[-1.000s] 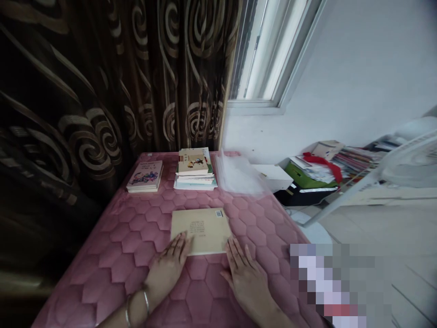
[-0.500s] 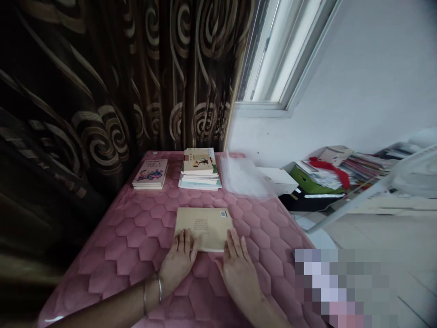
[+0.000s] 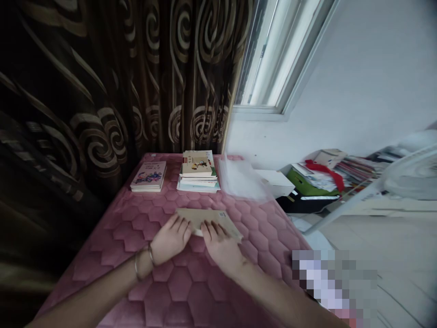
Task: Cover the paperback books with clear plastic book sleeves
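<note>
A tan book (image 3: 210, 217) with a barcode in its far right corner lies in front of me on the pink quilted cover. My left hand (image 3: 172, 238), with bangles at the wrist, has its fingers bent over the book's near left part. Close beside it, my right hand (image 3: 221, 246) curls its fingers over the middle of the near edge. Both thumbs are partly hidden, and the book's right near corner sticks out past my right hand.
Behind the book are a stack of books (image 3: 197, 171), a smaller pair of books (image 3: 149, 176) on the left and clear plastic wrapping (image 3: 241, 178) on the right. A dark patterned curtain (image 3: 164, 82) hangs behind. A white box (image 3: 276, 182) and piled papers stand beyond the right edge.
My hands have moved closer together, the right one shifting left, and their fingers have gone from lying flat to curling over the book. The book now looks slanted and flatter in view.
</note>
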A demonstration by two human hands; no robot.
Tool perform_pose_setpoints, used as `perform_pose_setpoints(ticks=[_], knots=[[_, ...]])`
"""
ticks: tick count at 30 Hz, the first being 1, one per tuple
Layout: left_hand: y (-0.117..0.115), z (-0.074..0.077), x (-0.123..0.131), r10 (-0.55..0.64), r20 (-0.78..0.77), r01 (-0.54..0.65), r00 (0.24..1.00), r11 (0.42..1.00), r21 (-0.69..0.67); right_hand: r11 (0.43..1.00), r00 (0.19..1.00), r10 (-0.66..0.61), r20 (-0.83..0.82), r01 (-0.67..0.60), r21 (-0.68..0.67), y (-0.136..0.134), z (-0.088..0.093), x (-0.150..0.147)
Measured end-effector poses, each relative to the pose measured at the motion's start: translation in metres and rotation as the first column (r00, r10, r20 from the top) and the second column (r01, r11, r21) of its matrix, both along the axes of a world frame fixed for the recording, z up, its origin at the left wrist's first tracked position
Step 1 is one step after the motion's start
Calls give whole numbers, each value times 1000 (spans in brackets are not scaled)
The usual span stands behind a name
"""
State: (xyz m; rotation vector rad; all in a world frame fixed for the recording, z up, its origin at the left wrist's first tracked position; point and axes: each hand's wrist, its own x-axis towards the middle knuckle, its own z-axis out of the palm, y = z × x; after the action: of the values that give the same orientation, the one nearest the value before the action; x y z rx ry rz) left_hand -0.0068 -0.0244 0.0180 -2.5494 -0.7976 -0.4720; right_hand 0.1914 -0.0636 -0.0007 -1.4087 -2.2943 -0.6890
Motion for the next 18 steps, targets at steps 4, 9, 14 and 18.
perform_pose_setpoints(ticks=[4, 9, 14, 18], knots=[[29, 59, -2, 138, 469, -127, 872, 990, -56, 974, 920, -161, -357, 89, -208, 22, 58, 19], [53, 54, 0, 429, 839, 48, 335, 882, -469, 819, 254, -317, -914, -413, -399, 56, 78, 49], [57, 7, 13, 760, 587, 509, 281, 400, -762, 597, -141, -604, -784, -732, -328, 74, 42, 55], [66, -15, 21, 841, 447, 485, 306, 266, -833, 545, -121, -667, -735, -752, -371, 82, 14, 53]])
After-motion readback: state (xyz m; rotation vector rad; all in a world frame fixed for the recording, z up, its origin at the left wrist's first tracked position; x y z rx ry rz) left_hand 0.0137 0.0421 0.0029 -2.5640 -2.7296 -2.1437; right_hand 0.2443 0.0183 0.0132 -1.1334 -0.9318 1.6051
